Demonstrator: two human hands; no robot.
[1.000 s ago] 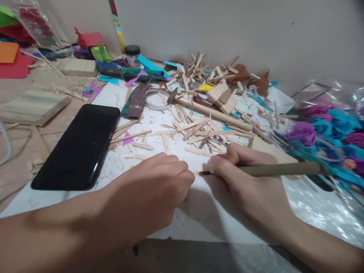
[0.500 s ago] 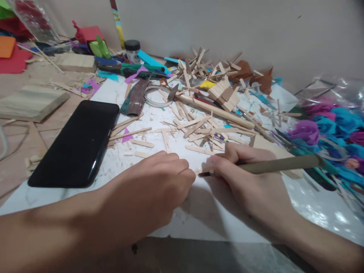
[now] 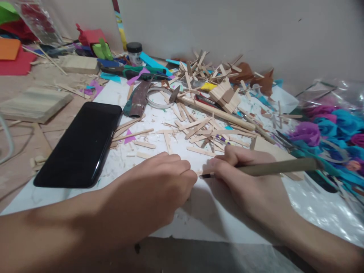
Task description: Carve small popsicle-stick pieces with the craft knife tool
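Note:
My left hand (image 3: 160, 185) is closed, knuckles up, low over the white sheet (image 3: 170, 227). Its fingers hide whatever they pinch; a sliver of pale wood shows just beyond them. In my right hand (image 3: 247, 185) is a slim olive-handled tool (image 3: 273, 167), held like a pen. Its small dark tip (image 3: 205, 176) points left, close to my left knuckles, and the handle slants back to the right. Whether the tip is a blade or bristles I cannot tell. Several flat wooden craft sticks (image 3: 200, 151) lie just past both hands.
A black phone (image 3: 81, 144) lies at left near wooden blocks (image 3: 36, 102). Behind the hands are a hammer (image 3: 216, 110), a tape roll (image 3: 150, 100) and a heap of sticks (image 3: 199, 70). Scissors (image 3: 318, 176) and paper flowers (image 3: 307, 132) are at right, before a wall.
The whole view has shifted slightly, so everything sits a little further right. Both hands keep nearly the same pose, with the tool's tip still beside my left knuckles.

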